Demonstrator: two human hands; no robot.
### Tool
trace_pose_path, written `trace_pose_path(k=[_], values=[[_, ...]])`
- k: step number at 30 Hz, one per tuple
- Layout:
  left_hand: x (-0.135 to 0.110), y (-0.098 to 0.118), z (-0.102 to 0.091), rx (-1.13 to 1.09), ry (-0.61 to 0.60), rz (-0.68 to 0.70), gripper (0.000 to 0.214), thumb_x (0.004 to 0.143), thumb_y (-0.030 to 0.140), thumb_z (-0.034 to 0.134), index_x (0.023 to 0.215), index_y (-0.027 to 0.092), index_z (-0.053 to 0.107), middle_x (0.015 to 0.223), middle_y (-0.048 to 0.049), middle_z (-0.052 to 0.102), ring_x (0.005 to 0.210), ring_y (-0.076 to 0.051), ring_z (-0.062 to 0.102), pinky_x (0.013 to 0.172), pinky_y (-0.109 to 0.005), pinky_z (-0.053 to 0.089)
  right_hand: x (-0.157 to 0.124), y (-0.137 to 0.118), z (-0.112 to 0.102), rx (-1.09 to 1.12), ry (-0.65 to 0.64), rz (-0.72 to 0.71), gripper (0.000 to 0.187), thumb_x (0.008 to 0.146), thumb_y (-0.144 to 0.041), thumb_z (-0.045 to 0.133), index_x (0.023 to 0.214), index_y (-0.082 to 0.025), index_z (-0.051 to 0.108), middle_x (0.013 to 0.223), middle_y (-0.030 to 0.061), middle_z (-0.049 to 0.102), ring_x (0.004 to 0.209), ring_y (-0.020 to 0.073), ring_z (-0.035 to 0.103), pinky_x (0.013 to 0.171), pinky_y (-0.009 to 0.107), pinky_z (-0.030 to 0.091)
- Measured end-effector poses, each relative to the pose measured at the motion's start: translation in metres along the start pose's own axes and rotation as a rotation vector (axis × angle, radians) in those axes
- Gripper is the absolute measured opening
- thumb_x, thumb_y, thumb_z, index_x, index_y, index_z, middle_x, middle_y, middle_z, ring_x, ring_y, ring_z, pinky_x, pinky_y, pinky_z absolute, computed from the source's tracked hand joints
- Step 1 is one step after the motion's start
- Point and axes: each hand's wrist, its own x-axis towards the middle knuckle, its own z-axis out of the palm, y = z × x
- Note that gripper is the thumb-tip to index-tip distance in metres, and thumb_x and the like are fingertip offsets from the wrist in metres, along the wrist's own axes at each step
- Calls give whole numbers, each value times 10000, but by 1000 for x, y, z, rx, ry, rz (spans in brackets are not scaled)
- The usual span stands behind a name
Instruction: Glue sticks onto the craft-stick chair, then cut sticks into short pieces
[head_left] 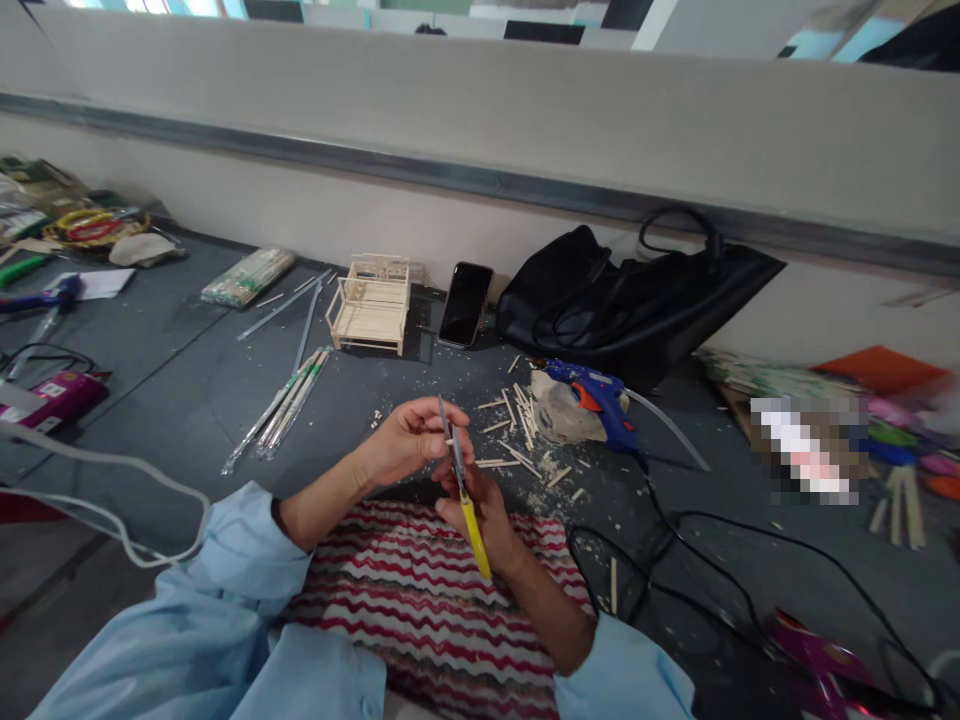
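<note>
blue glue gun (611,392) beside scraps (529,418); left hand (411,438) pinching stick (449,441), right hand (489,512) gripping scissors (469,520)

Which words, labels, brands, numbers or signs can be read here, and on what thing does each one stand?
No text can be read.
Pack: green marks, too small.
Wrapped sticks: green marks, too small.
Purple box: pale patches, too blurred.
Scissors, phone: none visible.
Pixelated patch: unreadable.

Dark table (176,370) — phone (466,305), glue gun (616,412), sticks (524,412)
</note>
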Motion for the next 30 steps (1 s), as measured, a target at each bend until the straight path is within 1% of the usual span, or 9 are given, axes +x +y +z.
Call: trace_pose_path(k=[7,12,15,19,21,22,24,27,30], values=[[0,-1,0,-16,-11,6,380,630,277,804,948,148,641,772,-61,707,673,-170,669,455,-192,484,-1,-2,1,-2,-1,33,256,656,-198,564,910,-229,575,810,-1,587,711,143,526,652,272,471],[0,-2,-2,-7,-12,15,364,637,273,800,938,146,640,771,-58,708,679,-174,673,464,-192,477,0,-2,-1,-31,-3,6,139,671,-203,558,808,-221,543,779,-10,562,682,127,509,633,257,450],[1,-2,-4,4,-12,30,347,649,262,793,941,156,639,787,-50,709,713,-178,682,529,-216,502,2,2,-1,-68,-2,-6,120,664,-186,530,780,-215,534,707,-29,530,603,108,469,575,244,417],[1,-1,-3,59,21,94,347,691,281,764,988,168,627,846,-54,706,793,-187,681,719,-307,531,6,7,4,-133,93,-65,147,613,-158,487,743,-208,532,665,-37,521,569,107,459,553,245,404],[0,2,-1,151,56,158,384,721,290,738,1062,176,604,955,-77,692,888,-196,659,833,-351,503,7,8,7,-161,147,-89,153,606,-158,474,739,-212,527,676,-31,542,587,120,484,576,259,424],[0,3,-1,219,83,205,401,734,288,725,1095,181,589,1001,-84,676,922,-192,640,868,-353,483,7,9,7,-170,171,-92,150,610,-160,470,739,-216,523,681,-28,551,593,126,495,581,264,431],[-2,5,0,394,139,332,403,744,273,713,1112,189,572,1028,-77,643,934,-171,603,882,-325,456,7,9,7,-192,211,-86,144,626,-170,470,754,-223,512,690,-23,569,591,131,505,573,264,436],[-4,5,-1,707,183,498,269,750,269,699,982,177,600,937,-58,613,883,-158,563,831,-289,442,6,8,5,-232,232,-81,176,640,-186,490,810,-224,513,700,-18,589,586,131,512,575,259,441],[-5,5,-4,977,186,536,123,811,275,623,873,172,599,867,-58,615,826,-156,557,781,-282,434,5,8,1,-279,226,-66,240,642,-175,489,876,-214,525,730,-9,607,599,130,515,609,260,446]])
